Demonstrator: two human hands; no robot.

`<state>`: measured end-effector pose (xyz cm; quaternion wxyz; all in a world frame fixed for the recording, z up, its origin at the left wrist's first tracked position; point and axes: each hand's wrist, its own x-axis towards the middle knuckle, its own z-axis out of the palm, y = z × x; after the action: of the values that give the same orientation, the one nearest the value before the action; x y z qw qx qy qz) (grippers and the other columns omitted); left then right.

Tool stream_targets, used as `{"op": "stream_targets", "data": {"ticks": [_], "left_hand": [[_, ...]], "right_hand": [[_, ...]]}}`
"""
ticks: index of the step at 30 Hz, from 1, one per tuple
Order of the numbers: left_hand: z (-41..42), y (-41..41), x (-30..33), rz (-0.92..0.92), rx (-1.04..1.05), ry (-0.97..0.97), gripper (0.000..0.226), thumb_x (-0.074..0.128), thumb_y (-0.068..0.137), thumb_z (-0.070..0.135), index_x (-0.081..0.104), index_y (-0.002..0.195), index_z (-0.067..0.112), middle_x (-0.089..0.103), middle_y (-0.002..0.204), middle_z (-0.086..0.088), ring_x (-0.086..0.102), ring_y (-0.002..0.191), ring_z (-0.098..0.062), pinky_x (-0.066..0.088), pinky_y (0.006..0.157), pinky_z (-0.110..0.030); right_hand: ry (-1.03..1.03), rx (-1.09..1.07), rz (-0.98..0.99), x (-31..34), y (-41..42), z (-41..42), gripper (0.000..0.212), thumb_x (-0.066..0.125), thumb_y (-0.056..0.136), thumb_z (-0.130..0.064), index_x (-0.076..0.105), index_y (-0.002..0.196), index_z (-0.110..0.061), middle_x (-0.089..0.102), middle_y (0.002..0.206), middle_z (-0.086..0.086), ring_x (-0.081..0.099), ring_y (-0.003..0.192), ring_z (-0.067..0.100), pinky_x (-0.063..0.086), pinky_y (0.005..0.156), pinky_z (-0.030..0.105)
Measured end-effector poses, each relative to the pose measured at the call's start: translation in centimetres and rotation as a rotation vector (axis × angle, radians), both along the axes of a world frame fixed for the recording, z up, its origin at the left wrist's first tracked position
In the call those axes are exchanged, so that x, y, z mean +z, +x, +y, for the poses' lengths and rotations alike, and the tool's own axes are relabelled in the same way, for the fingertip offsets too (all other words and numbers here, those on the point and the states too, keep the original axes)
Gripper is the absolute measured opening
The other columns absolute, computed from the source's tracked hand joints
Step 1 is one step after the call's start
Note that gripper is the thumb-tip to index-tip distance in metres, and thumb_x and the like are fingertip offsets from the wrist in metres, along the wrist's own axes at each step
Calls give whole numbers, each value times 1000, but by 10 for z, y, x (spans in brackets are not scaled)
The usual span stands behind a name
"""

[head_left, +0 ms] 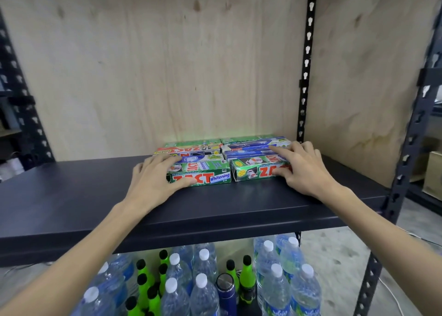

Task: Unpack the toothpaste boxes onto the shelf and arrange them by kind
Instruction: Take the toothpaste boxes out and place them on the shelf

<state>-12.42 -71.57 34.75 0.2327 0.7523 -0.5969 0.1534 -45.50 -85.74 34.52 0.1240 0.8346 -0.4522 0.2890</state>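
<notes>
Plywood backed the bay, and a dark metal shelf (71,196) carried the stock at about chest height. Toothpaste boxes (224,155) lay flat on it in two columns running back toward the plywood, each box with its long axis left to right. Colours were mixed: green boxes at the front and rear, blue and red ones between, so sorting by kind appeared unfinished.

The left hand (155,179) rested at the left end of the front-left green box (203,174), fingers fairly straight over the stack's top edge, thumb against the box front. The right hand (303,167) lay over the right end of the front-right green box (258,169), index finger extended onto a blue box (251,152) behind it, thumb touching the front face. Neither grip was closed round anything; both were spread and pressing.

Each hand stood nearest its own column, with the boxes between the two hands and slightly forward of them. Any squaring-up would therefore seem to act along the boxes' long axis, inward from both ends.

Water bottles (275,289) and green bottles (143,284) stood on the level below.
</notes>
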Motion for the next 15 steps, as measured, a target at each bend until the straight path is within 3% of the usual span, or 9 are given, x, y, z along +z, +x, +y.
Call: {"op": "stream_targets", "data": {"ticks": [5,9,15], "left_hand": [[3,-1,-1,25,-9,9,104,28,62,96,46,146,36,42,154,8,33,143,-21,22,116,-48],[8,-7,-1,12,-19,-14,98,34,68,92,44,146,33,43,152,7,34,142,-20,20,119,-49],[35,-27,5,-65,-147,-196,72,52,81,71,52,137,25,52,140,6,42,131,-16,30,110,-41]], "right_hand": [[51,-19,-17,0,-2,3,69,56,95,-52,32,154,-28,44,140,6,34,121,27,31,97,41],[50,35,-69,3,-3,18,78,58,91,-57,32,154,-20,42,145,6,33,124,26,31,100,42],[-21,170,-351,-9,4,73,61,63,90,-52,50,143,-26,50,128,-2,36,116,18,32,97,35]]}}
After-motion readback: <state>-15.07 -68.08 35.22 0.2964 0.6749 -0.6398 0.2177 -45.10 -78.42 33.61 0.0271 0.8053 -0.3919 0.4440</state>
